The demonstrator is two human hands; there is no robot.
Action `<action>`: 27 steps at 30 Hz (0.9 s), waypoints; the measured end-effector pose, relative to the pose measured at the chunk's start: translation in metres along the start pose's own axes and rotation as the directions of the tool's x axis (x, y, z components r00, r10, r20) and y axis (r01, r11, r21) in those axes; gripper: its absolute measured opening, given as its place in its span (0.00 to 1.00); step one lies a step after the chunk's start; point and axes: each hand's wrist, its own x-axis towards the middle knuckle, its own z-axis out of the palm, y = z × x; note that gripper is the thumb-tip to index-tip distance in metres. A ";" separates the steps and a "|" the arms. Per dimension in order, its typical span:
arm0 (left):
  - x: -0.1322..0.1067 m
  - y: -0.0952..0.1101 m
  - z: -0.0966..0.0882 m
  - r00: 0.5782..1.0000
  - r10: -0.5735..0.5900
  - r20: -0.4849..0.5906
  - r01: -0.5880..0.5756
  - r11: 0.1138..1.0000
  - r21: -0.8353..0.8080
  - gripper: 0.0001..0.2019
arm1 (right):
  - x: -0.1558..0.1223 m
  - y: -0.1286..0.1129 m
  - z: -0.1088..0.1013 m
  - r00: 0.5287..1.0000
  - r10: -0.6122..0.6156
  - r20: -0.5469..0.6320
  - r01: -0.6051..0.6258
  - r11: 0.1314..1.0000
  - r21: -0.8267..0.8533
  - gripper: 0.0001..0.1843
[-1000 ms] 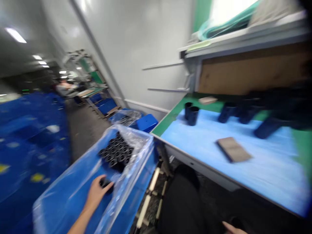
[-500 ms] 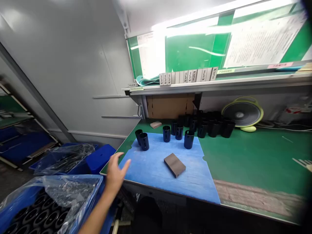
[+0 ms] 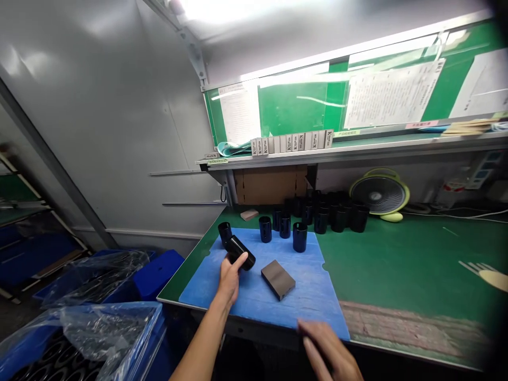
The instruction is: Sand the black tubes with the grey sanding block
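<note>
My left hand (image 3: pixel 229 280) is on the blue mat (image 3: pixel 254 304), gripping a black tube (image 3: pixel 238 253) that lies tilted across its fingers. Just behind it, a matching black tube (image 3: pixel 224 233) stands alone at the mat's far left. Three more black tubes (image 3: pixel 300 236) stand upright further along. A dark brown rectangular block (image 3: pixel 278 279) lies flat beside my left hand. My right hand (image 3: pixel 327 352) hangs at the bench's front edge, near the mat's corner, with its fingers apart and nothing visible in them.
Behind the mat, several black tubes (image 3: pixel 337 218) crowd the green bench top (image 3: pixel 400 264). A plastic-lined blue crate (image 3: pixel 151 328) of black tubes sits low at left. A yellow-green fan (image 3: pixel 379 194) stands at the back, under a shelf of white boxes (image 3: pixel 291 143).
My view has swung from the crate to the bench. My left hand has moved onto the mat and now grips a tilted tube. My right hand has come into view at the bench edge.
</note>
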 end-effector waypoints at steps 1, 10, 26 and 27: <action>-0.017 0.004 -0.002 0.988 -0.054 0.147 0.077 0.985 -0.156 0.22 | 0.014 0.001 -0.001 0.999 0.033 -0.003 -0.033 0.999 -0.010 0.20; -0.078 0.028 -0.013 0.834 -0.355 0.423 0.510 0.788 -0.344 0.18 | 0.102 0.022 0.055 0.937 0.336 0.097 -0.348 0.925 0.153 0.35; -0.034 0.013 0.001 0.619 -0.596 0.512 0.666 0.744 0.061 0.28 | 0.086 -0.010 0.005 0.712 0.596 0.370 -0.542 0.133 0.830 0.30; -0.033 0.013 0.003 0.628 -0.591 0.507 0.656 0.752 0.064 0.29 | 0.081 -0.012 0.005 0.700 0.610 0.371 -0.539 0.111 0.835 0.29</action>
